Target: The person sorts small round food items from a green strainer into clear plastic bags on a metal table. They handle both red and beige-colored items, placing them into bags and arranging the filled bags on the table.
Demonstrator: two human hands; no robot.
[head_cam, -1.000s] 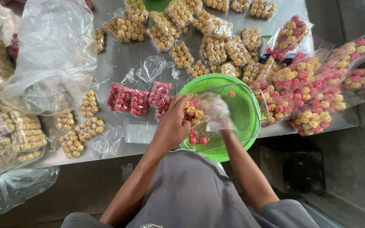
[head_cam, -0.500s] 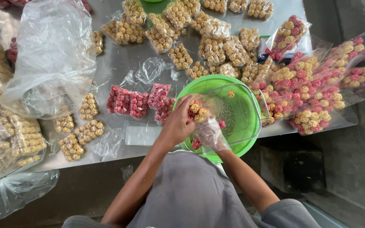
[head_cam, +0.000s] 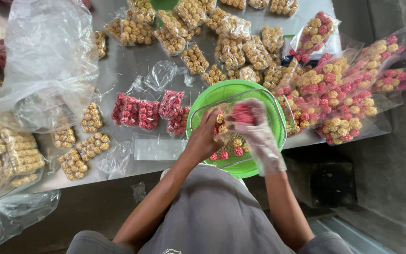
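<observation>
A clear plastic packet (head_cam: 233, 136) of yellow and pink puffed balls is held over a green basket (head_cam: 212, 96) at the near edge of a grey metal desk (head_cam: 132, 66), between a seated person's two hands. The bare left hand (head_cam: 206, 136) has its fingers closed on the packet's left side. The right hand (head_cam: 254, 129), inside a loose transparent glove, has its fingers curled round a clump of pink balls (head_cam: 242, 113) at the packet's top. A clear rectangular tray (head_cam: 278, 110) lies in the basket under the hands, with a few loose pink balls at its near end.

Just left of the basket lie sealed pink packets (head_cam: 139, 112), and beside them a flat empty clear bag (head_cam: 158, 148). Farther left sit small yellow packets (head_cam: 83, 146) and a large crumpled plastic bag (head_cam: 43, 61). Beyond the basket, yellow packets (head_cam: 231, 47) are heaped across the desk; to the right, long mixed pink-and-yellow packets (head_cam: 344, 94) spread over the desk's edge. The person's grey shirt (head_cam: 212, 211) fills the foreground.
</observation>
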